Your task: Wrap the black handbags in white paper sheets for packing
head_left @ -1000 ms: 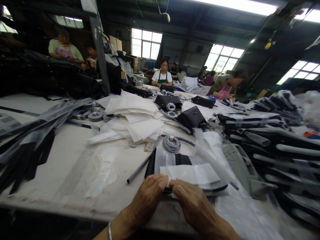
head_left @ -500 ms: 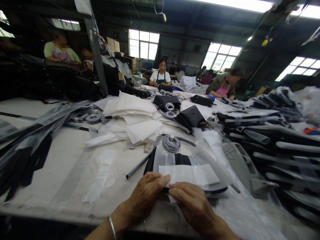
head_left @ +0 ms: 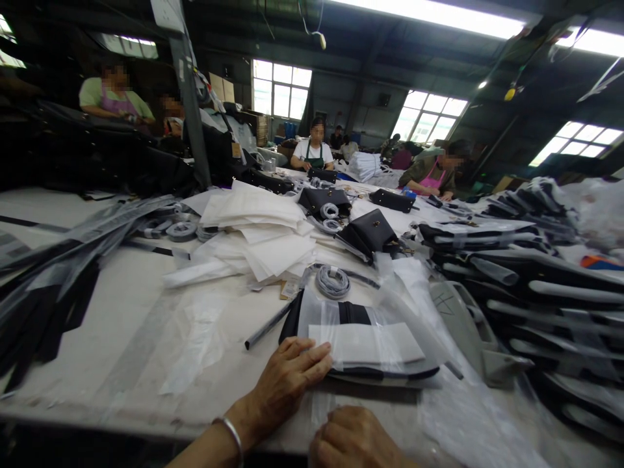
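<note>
Flat black leather-look bag (head_left: 290,323): here it is, lying right in front of you on the white worktop (head_left: 136,325), its face mostly covered by translucent film (head_left: 314,311).
White rectangular sheet (head_left: 365,344): lies across the near half of the bag, under a shiny clear layer by the look of it.
Left hand (head_left: 292,372): you have it over the bag's near left corner, fingers stretched out and resting on top, clutching nothing that shows.
Right hand (head_left: 355,437): down near the worktop's front edge, apart from the bag, fingers curled in; whether they pinch anything, you cannot tell from here.
Narrow clear strip (head_left: 322,404): runs from around the bag's near edge towards that curled hand.
Bag's handling: looks light and fairly soft, probably firmer along the dark rim; the film may well slip under your palm.
Bag's best hold: a flat palm by the corner seems right to steady it, the rim to lift; go easy, film likely creases.
Grey plastic-wrapped coil (head_left: 333,282): sits just beyond the bag's far edge.
</note>
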